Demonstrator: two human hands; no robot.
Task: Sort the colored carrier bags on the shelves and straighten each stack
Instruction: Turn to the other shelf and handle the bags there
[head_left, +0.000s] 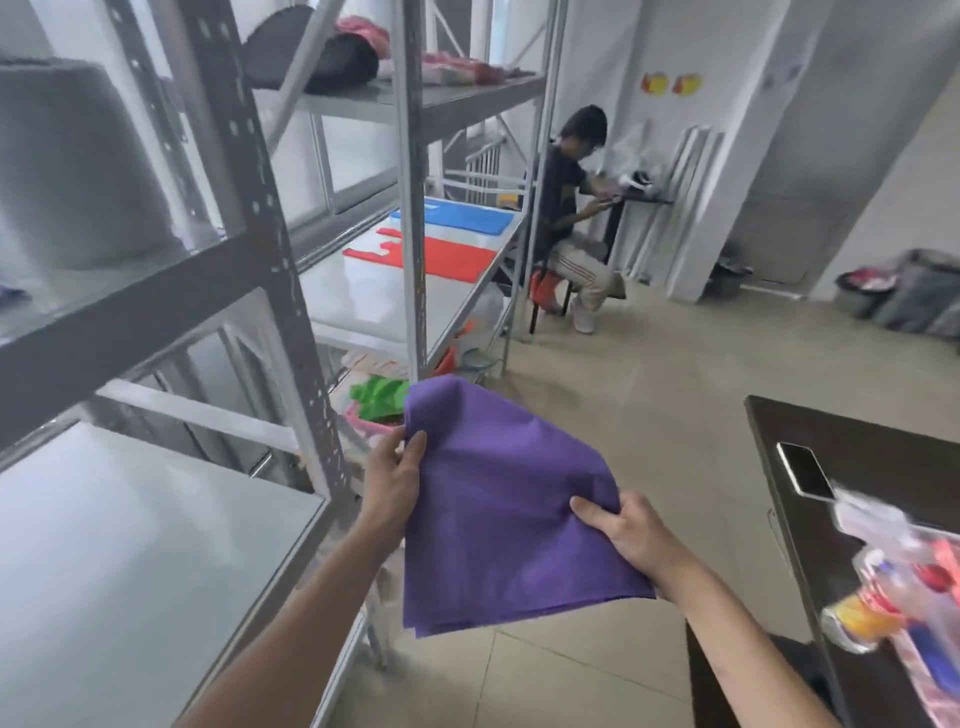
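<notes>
Both hands pinch a folded purple bag (498, 499) in the air beside the shelving: left hand (395, 480) grips its left edge, thumb on top, and right hand (631, 530) clamps its right corner. Purple cloth sags between and below them. Farther along, a red bag (441, 257) and blue bag (457, 221) lie flat on the white shelf (363, 306).

I see both hands holding a purple bag (498, 499) in the air: left hand (395, 480) pinching its left edge, right hand (631, 535) gripping its right.
</notes>
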